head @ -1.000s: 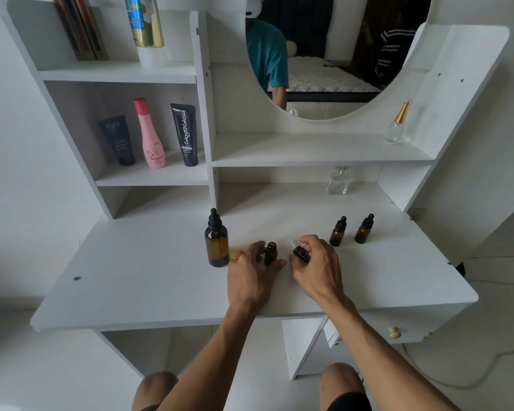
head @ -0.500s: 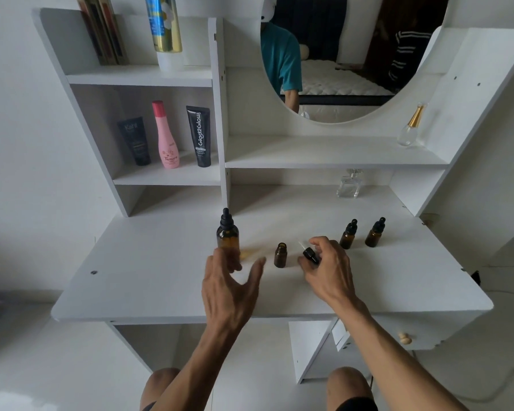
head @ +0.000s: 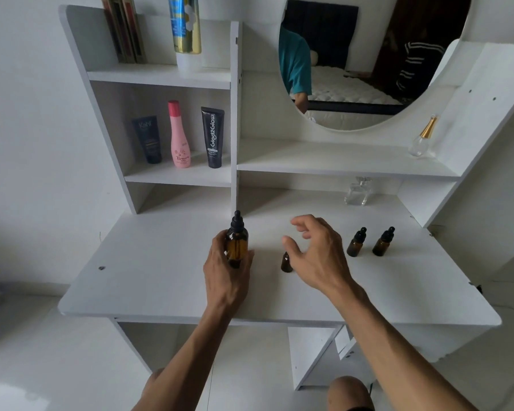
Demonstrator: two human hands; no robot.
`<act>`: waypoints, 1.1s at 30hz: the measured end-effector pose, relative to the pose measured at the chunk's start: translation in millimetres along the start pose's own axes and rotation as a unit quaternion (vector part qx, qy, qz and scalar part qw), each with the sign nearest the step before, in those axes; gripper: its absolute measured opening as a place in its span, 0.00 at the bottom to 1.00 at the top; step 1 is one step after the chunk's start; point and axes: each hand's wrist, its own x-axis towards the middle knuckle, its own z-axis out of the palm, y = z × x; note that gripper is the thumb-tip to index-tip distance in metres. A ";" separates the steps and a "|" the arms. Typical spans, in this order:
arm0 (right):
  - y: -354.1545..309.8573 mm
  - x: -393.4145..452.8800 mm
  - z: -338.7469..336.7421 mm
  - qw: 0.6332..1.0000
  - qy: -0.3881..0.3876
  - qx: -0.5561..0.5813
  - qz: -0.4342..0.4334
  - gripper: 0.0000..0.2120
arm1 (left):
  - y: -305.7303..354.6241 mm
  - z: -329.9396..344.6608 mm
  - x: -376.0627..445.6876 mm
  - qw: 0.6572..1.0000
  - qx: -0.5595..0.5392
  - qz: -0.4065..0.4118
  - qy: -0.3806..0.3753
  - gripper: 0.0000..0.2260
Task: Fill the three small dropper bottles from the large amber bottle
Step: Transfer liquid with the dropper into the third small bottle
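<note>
Presently, on the white dressing table point(head: 161, 280): one large amber bottle point(head: 237, 243), dropper cap on, upright, gripped round its body by the left hand point(head: 226, 274). One small uncapped bottle point(head: 286, 262), upright, just right of it, partly hidden behind the right hand point(head: 315, 256), which is held above the table with fingers loosely spread and nothing visibly grasped. Two capped small dropper bottles point(head: 370, 243), side by side, are seen further right.

Large amber bottle point(head: 237, 244) upright, black dropper cap on, gripped between left-hand fingers point(head: 217, 241); uncapped small bottle point(head: 286, 261) just beside right thumb point(head: 290, 243); two capped small bottles point(head: 356, 243) beyond right fingers.
</note>
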 end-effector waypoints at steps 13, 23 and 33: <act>-79.3 48.7 19.9 0.987 -0.155 -0.008 -0.031 0.20 | -2.7 0.5 -1.1 0.999 -0.034 -0.012 -0.017 0.23; -92.5 69.1 18.5 0.969 -0.221 -0.086 -0.065 0.09 | -7.4 1.2 1.2 0.999 -0.047 -0.016 -0.021 0.21; -80.5 55.9 26.9 0.988 -0.156 0.016 -0.003 0.12 | -7.7 1.0 0.7 0.998 -0.055 -0.017 -0.026 0.22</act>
